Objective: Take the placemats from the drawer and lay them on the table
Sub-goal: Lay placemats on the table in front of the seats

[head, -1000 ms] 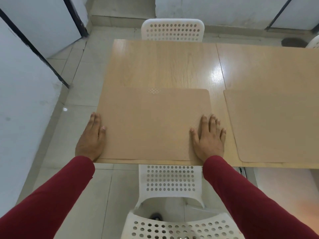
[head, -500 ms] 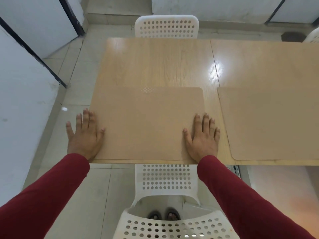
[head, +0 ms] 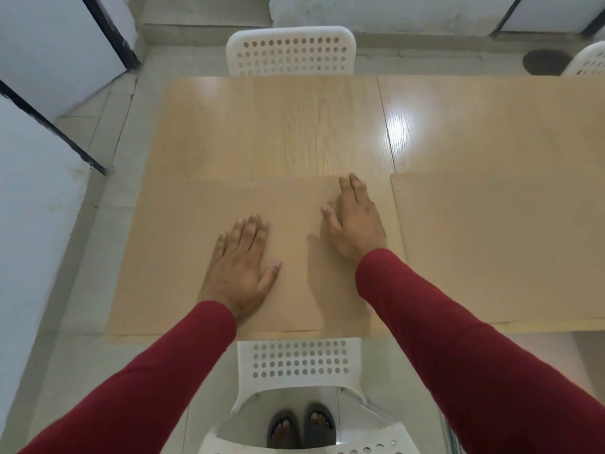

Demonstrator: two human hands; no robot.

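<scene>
You are looking down at two placemats lying flat on the wooden table [head: 294,126]. The left placemat [head: 170,257] is sitting at the table's near-left corner, its front edge running along the table's near edge; the right placemat [head: 491,250] is lying just beside it, a narrow strip of bare wood showing between them, and it is running out of view on the right.

Both of your hands are resting on the left placemat. Your left hand [head: 240,267] is lying palm down near the mat's middle, fingers straight and slightly spread, thumb angled out to the right. Your right hand [head: 355,221] is reaching farther forward, toward the mat's far-right corner, fingers stretched out flat; whether its palm is pressing the mat or hovering just above it is hard to tell, since a shadow is falling beside it. Neither hand is gripping anything. Two red sleeves are covering your arms to the wrists.

Three white perforated chairs are showing: one [head: 289,50] across the table, one [head: 298,362] tucked in before you, and one [head: 589,63] partly visible at far right.
</scene>
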